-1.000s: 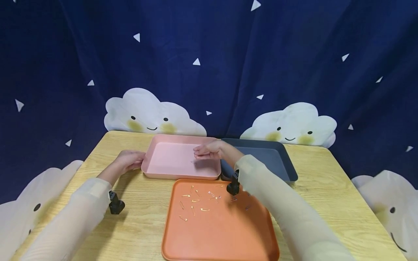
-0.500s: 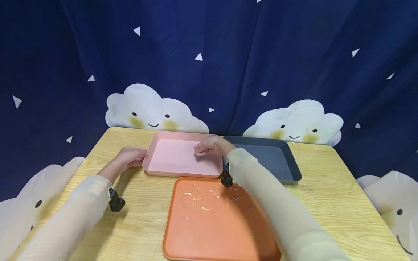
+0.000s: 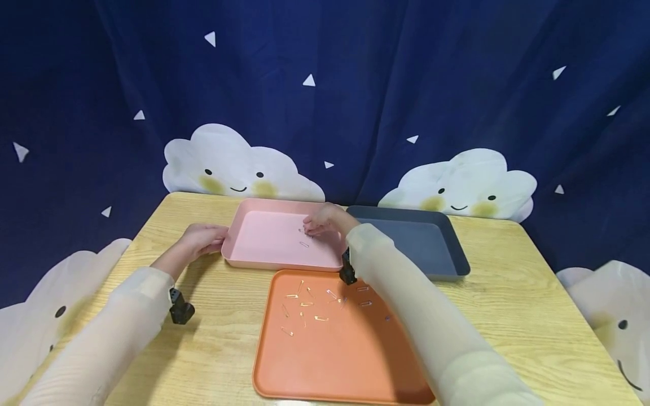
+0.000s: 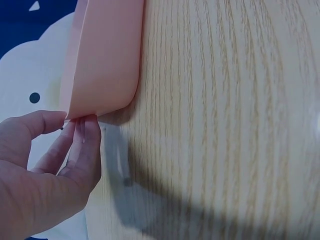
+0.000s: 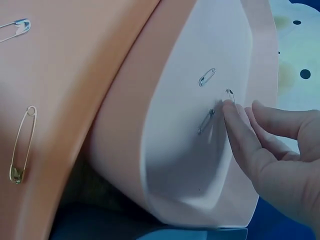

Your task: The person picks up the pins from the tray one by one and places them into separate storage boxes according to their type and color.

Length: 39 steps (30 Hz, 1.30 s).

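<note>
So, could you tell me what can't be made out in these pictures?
- Head view: the right hand hides part of the pink tray, and the pins there are too small to count.
- Left wrist view: the frame edge cuts off the left hand.
- Right wrist view: the orange tray is cropped.

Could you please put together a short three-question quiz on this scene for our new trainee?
1. True or false: the left hand touches the pink tray.
2. Which tray holds the scattered gold safety pins? A) the grey tray B) the orange tray C) the pink tray
3. Fill in: the right hand is over the ____ tray, its fingertips by small silver safety pins.

Key:
1. True; its fingers are at the tray's left edge.
2. B.
3. Pink.
</note>
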Tool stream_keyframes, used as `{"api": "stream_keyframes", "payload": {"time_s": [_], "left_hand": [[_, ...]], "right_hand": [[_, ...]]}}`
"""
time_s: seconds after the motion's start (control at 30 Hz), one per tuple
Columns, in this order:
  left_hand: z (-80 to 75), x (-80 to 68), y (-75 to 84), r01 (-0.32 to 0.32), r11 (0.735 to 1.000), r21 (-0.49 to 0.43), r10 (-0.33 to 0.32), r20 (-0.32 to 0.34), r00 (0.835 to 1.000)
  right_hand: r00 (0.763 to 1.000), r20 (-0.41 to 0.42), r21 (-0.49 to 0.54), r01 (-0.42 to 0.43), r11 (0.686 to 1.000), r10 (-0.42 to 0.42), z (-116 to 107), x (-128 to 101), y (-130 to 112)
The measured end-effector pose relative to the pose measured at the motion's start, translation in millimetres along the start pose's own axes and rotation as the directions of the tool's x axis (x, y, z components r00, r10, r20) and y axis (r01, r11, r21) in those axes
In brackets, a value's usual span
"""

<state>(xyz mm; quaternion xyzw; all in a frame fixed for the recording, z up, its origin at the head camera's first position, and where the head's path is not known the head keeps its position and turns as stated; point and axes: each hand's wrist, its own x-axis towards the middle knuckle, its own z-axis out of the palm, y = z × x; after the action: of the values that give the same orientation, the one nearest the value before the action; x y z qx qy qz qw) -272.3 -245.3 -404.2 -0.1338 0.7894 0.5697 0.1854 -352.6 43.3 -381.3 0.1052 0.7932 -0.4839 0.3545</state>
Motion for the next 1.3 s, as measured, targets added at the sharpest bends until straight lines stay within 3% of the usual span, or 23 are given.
{"api": "stream_keyframes", "payload": {"time_s": [0.13,0.3,0.47,0.7,0.87,1.13,1.3], "left_hand": [[-0.1,-1.1,2.3,-0.001,1.0,0.002,0.001,-0.004,1.0],[0.9,-4.2,2.5,-0.029,0.997,-0.078,0.031,0.019,0.999],[2.0,-5.2,0.6,-0.043,0.993,-0.108,0.046,0.025,0.999],[-0.1,-4.1,-1.1,-0.046,0.991,-0.123,0.05,0.032,0.998],[-0.3,-4.2,-0.1,-0.032,0.992,-0.118,0.037,0.033,0.999],[1.3,-3.8,-0.5,-0.045,0.991,-0.123,0.05,0.039,0.998],[-0.2,-4.4,-1.7,-0.046,0.994,-0.101,0.049,0.034,0.998]], "right_hand": [[0.999,-0.026,-0.001,0.035,0.999,-0.035,-0.4,-0.4,-0.2],[0.998,-0.036,0.006,0.058,0.998,-0.058,-1.0,-9.1,1.1],[0.996,0.001,-0.031,0.087,0.996,-0.087,-0.1,-30.8,4.3],[0.972,0.063,-0.086,0.232,0.969,-0.227,-5.8,-68.9,25.0],[0.943,0.076,-0.127,0.331,0.935,-0.324,-9.5,-95.3,53.2],[0.876,0.14,-0.17,0.48,0.861,-0.461,-6.3,-128.9,100.7],[0.827,0.157,-0.336,0.558,0.758,-0.539,-3.5,-138.4,127.2]]}}
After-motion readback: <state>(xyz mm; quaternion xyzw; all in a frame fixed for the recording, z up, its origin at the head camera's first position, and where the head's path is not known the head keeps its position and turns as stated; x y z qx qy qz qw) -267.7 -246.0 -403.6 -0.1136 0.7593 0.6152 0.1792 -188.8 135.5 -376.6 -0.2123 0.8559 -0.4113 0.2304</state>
